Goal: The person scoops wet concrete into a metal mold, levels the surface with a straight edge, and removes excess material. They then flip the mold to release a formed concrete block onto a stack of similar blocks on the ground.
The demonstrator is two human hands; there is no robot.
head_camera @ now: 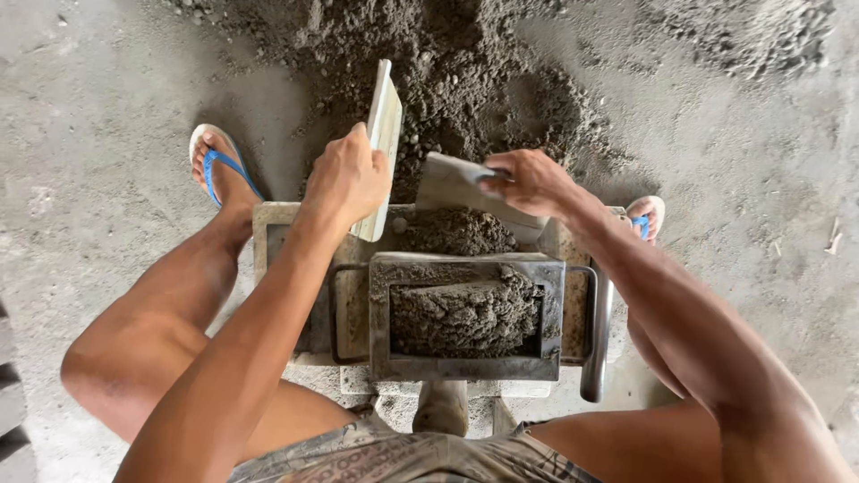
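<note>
- Left hand (347, 176) is closed around the top edge of a flat pale rectangular board (383, 134), held on edge and tilted, its lower end just below the hand at the mould rim.
- Right hand (534, 182) is closed on a grey mortar-caked flat metal scoop (456, 186), blade pointing toward the left hand.
- Below and between both hands: grey rectangular steel block mould (465, 315), packed with damp dark grey sand-cement mix (461, 313), heaped unevenly above the rim.
- More loose mix (452, 231) sits right under the scoop, on the far side of the mould.
- Big pile of the same mix (447, 63) lies on the concrete floor (89, 134), beyond the hands.
- Handling judgement: mix looks heavy, crumbly, damp, so it sheds at the edges; move it only with scoop or board.
- Filled mould likely heavy and rigid; grip by the bent side handles (592, 313), not the gritty rim.
</note>
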